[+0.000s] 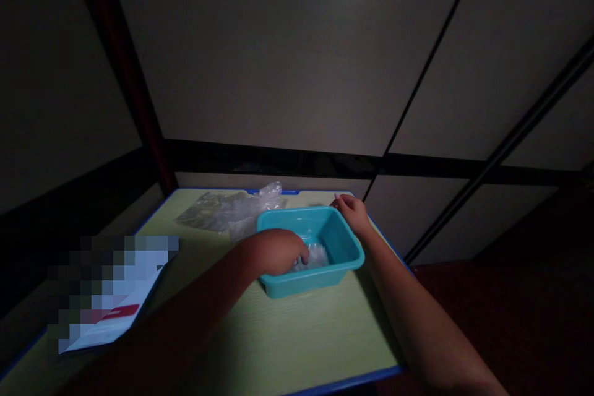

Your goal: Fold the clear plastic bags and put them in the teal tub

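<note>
A turquoise plastic basin (301, 284) stands on the light green table (288, 334). My left hand (281, 252) reaches over its left side, fingers curled down at some clear, whitish plastic (317, 255) on the basin's bottom; what the fingers grip is hidden. Just beyond the basin's right back corner is my right hand (351, 211), its fingers closed together, with a small pale tip showing at them that is too small to name. Crumpled clear plastic bags (232, 210) lie behind and left of the basin.
A lit screen or sheet (125, 309), partly pixelated, lies at the table's left. Blue edging (343, 380) runs round the table. Grey panels (278, 62) with dark strips rise directly behind it. Dark reddish floor (468, 309) shows at the right.
</note>
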Demonstrator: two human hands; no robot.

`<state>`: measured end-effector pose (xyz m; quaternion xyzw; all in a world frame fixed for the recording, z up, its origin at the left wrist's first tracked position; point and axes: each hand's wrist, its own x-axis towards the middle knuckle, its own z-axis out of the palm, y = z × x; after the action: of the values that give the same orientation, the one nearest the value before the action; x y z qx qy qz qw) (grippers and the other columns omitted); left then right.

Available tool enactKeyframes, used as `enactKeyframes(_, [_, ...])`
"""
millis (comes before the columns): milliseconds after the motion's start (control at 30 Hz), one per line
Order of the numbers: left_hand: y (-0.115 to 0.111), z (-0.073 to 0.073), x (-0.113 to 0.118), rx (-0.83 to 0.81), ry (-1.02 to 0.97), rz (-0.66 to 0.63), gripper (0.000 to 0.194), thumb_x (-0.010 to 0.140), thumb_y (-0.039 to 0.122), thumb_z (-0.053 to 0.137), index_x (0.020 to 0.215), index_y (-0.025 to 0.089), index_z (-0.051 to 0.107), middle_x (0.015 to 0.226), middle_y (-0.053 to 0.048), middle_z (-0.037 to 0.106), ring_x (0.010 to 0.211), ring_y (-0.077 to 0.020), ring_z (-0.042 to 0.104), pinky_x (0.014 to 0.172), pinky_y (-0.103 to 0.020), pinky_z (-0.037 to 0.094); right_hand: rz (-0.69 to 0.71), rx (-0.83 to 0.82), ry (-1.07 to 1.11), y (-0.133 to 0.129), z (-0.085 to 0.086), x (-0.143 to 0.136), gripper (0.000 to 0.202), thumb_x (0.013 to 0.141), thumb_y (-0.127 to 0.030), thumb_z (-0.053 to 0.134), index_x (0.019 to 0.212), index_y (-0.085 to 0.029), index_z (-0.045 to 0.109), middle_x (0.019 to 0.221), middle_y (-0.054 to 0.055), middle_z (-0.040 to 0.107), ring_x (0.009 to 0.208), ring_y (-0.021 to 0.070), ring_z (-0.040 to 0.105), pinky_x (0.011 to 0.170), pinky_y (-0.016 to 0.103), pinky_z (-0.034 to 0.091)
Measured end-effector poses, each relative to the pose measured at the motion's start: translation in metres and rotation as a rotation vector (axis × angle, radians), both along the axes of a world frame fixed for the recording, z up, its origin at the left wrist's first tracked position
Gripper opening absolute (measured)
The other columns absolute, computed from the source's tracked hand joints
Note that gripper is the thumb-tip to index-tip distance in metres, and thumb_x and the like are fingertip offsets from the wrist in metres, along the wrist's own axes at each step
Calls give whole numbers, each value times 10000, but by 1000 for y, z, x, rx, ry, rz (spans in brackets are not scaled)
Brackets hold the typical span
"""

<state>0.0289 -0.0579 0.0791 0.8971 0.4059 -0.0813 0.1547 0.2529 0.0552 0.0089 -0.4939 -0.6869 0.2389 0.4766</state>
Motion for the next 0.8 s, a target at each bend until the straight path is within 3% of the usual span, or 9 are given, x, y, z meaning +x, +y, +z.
enactKeyframes(300, [2, -8, 8, 234, -253, -69, 280, 825, 160, 479, 1030, 245, 649, 1044, -37, 656, 970, -211, 584, 858, -304, 402, -15, -20, 8, 5, -9, 2, 445, 782, -560, 438, 602, -178, 579, 579, 38, 590, 573, 171, 546, 547, 271, 406])
enactKeyframes(567, [1, -5, 10, -104, -207, -52, 350, 790, 108, 468, 1064, 235, 646, 1004, -35, 683, 842, -193, 623, 731, -280, 447, -4, -62, -1, 7, -17, 1, 440, 788, -558, 434, 609, -174, 554, 555, 9, 560, 550, 147, 513, 502, 241, 378])
enactKeyframes(800, [3, -2, 8, -124, -137, -43, 373, 798, 110, 456, 1103, 236, 629, 1072, -46, 669, 888, -201, 623, 740, -283, 449, 22, -99, -35, 4, -16, -1, 448, 772, -577, 441, 587, -181, 536, 506, -15, 507, 516, 136, 478, 470, 231, 355])
